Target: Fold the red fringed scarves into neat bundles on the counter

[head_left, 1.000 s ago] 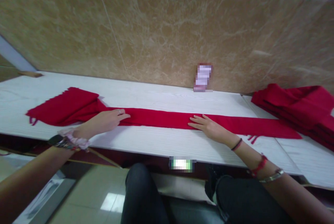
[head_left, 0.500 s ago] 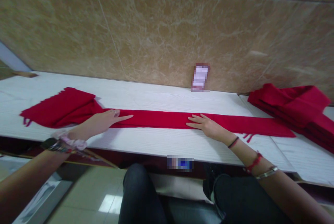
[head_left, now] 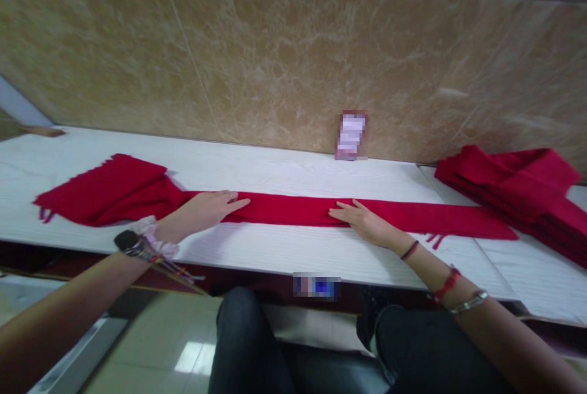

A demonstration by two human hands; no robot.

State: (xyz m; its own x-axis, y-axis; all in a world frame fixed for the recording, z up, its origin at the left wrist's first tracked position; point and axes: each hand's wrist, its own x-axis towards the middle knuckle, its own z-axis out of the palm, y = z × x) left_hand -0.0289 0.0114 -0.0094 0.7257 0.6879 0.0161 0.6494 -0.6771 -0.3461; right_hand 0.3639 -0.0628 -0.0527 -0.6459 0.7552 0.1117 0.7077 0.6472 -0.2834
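Observation:
A red scarf (head_left: 284, 209) lies folded into a long narrow strip across the white table. Its left part fans out into a wider, rumpled piece with a fringed edge, and a few fringe strands poke out below the strip at the right. My left hand (head_left: 211, 207) rests on the strip left of its middle, thumb stretched out to the right; its other fingers are partly hidden behind the hand. Spread flat on the cloth right of the middle, my right hand (head_left: 364, 223) presses lightly with its fingers and grips nothing.
A stack of folded red scarves (head_left: 513, 189) sits at the right end, overlapping the strip's end. A blurred phone-like object (head_left: 351, 136) leans on the marbled wall (head_left: 275, 63) behind the white table (head_left: 275, 253). My legs are below the front edge.
My left hand has slid to the right along the strip, toward my right hand. My right hand stays almost in the same place.

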